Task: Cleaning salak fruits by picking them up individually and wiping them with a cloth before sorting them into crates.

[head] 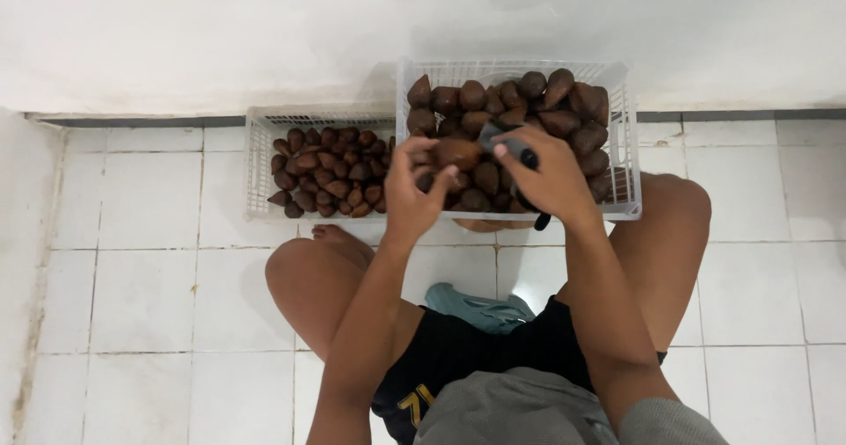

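Observation:
My left hand (411, 196) holds a brown scaly fruit (456, 153) above the larger white basket (627, 137). My right hand (551, 179) grips a dark-handled tool (526, 159), its tip touching the fruit's right end. The larger basket is heaped with several of the same brown fruits (529, 101). Both hands hover over its front half.
A smaller white basket (258, 163) with several smaller brown fruits (330, 172) stands to the left, against the white wall. I sit cross-legged on white floor tiles (141, 260). A teal cloth (476, 308) lies between my legs. My knees (304, 278) flank the baskets.

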